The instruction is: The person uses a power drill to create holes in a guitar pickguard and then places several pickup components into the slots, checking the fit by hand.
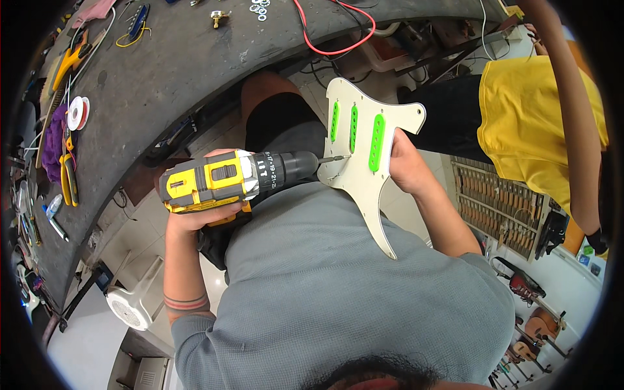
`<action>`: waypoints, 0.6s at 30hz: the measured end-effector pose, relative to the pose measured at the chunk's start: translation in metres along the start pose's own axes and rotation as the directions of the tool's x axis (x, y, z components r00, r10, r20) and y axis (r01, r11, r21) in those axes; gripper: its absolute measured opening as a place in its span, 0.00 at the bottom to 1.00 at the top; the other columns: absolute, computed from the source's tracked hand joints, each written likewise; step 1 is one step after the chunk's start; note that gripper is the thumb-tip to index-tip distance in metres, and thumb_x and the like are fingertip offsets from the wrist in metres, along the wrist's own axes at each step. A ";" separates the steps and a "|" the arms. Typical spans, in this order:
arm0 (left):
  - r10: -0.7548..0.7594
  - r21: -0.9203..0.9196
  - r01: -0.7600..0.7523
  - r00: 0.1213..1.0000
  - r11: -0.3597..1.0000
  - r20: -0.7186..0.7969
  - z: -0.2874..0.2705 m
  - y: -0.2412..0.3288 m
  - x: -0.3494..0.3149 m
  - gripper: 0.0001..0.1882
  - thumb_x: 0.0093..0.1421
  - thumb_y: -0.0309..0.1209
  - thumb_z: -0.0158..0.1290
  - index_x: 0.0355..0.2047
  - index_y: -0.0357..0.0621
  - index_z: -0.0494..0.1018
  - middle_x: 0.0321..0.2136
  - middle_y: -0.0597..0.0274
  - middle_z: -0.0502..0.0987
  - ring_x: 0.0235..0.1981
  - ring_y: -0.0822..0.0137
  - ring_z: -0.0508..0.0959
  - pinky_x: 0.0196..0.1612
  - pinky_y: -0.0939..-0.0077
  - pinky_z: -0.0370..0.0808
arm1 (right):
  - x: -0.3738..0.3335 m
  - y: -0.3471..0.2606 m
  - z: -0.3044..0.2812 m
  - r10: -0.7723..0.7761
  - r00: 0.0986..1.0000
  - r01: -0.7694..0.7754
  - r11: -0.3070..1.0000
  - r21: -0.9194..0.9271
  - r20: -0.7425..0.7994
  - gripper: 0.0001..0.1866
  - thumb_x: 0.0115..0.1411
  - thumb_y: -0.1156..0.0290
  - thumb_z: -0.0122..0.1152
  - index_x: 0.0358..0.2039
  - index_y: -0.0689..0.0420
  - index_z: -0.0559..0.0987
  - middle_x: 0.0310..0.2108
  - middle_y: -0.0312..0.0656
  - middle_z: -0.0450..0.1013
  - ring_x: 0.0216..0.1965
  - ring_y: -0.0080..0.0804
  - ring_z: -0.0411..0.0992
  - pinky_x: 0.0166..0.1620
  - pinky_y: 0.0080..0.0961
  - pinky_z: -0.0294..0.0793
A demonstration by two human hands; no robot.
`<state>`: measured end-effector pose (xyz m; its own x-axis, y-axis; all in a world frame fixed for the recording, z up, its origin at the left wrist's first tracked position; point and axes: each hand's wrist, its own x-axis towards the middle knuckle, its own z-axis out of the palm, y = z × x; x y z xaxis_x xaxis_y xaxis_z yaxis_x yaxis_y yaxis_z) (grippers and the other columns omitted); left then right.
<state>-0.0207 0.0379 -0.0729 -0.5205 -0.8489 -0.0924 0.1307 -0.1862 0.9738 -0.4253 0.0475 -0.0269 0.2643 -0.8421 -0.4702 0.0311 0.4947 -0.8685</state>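
My left hand (195, 220) is wrapped round the grip of a yellow and black cordless drill (224, 177), held level in front of my body. Its thin bit (333, 158) points right and its tip meets the face of a cream guitar pickguard (364, 185), beside the middle pickup; whether it sits in a hole I cannot tell. Three bright green pickups (377, 143) are set in the pickguard. My right hand (408, 166) grips the pickguard from behind at its right edge, with most of the fingers hidden. The pickguard stands tilted up, facing the drill.
A dark curved workbench (188, 71) runs along the far and left sides. On it lie a solder spool (78, 113), yellow-handled pliers (69, 179), a purple cloth (55, 143) and a red cable (318, 49). A person in a yellow shirt (520, 117) stands close at the right.
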 end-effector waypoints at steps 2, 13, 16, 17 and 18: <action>-0.005 0.005 0.005 1.000 1.000 -0.005 0.000 0.000 0.000 0.40 0.46 0.21 0.73 0.63 0.43 0.75 0.60 0.57 0.78 0.61 0.61 0.78 0.65 0.60 0.76 | 0.001 0.000 -0.001 0.008 1.000 -0.008 1.000 -0.007 -0.001 0.38 0.65 0.84 0.63 0.74 0.61 0.61 0.66 0.43 0.71 0.63 0.31 0.74 0.64 0.33 0.74; -0.030 -0.035 0.030 1.000 0.999 0.003 0.005 0.003 0.003 0.40 0.47 0.22 0.73 0.63 0.44 0.75 0.61 0.57 0.78 0.62 0.61 0.77 0.66 0.59 0.75 | 0.001 -0.003 0.001 0.063 0.998 -0.063 0.998 0.014 -0.018 0.34 0.65 0.85 0.63 0.71 0.63 0.65 0.62 0.43 0.75 0.61 0.30 0.76 0.64 0.32 0.75; -0.031 -0.053 0.031 1.000 0.998 0.006 0.006 -0.001 0.004 0.40 0.47 0.22 0.73 0.63 0.44 0.75 0.61 0.57 0.78 0.62 0.61 0.77 0.66 0.60 0.75 | 0.000 0.000 0.000 0.028 0.999 -0.028 0.999 0.019 -0.019 0.33 0.64 0.85 0.63 0.70 0.64 0.67 0.61 0.43 0.76 0.60 0.29 0.77 0.63 0.31 0.75; -0.032 -0.053 0.032 0.999 0.998 0.006 0.005 -0.003 0.003 0.40 0.47 0.22 0.73 0.63 0.44 0.75 0.61 0.57 0.78 0.62 0.61 0.77 0.66 0.60 0.75 | 0.000 0.000 0.000 0.032 0.999 -0.031 0.999 0.013 -0.023 0.33 0.64 0.85 0.63 0.70 0.64 0.67 0.61 0.43 0.76 0.60 0.30 0.77 0.63 0.31 0.75; -0.028 -0.028 0.028 1.000 0.999 0.003 0.004 -0.005 0.002 0.40 0.47 0.22 0.73 0.63 0.44 0.75 0.61 0.58 0.78 0.62 0.62 0.77 0.66 0.61 0.76 | -0.001 0.000 -0.001 0.035 0.999 -0.035 0.999 0.008 -0.028 0.33 0.64 0.85 0.62 0.70 0.64 0.67 0.61 0.43 0.76 0.60 0.30 0.77 0.63 0.31 0.75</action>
<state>-0.0255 0.0389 -0.0770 -0.5264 -0.8418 -0.1191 0.1393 -0.2236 0.9647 -0.4260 0.0480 -0.0268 0.2383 -0.8297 -0.5048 0.0291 0.5256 -0.8502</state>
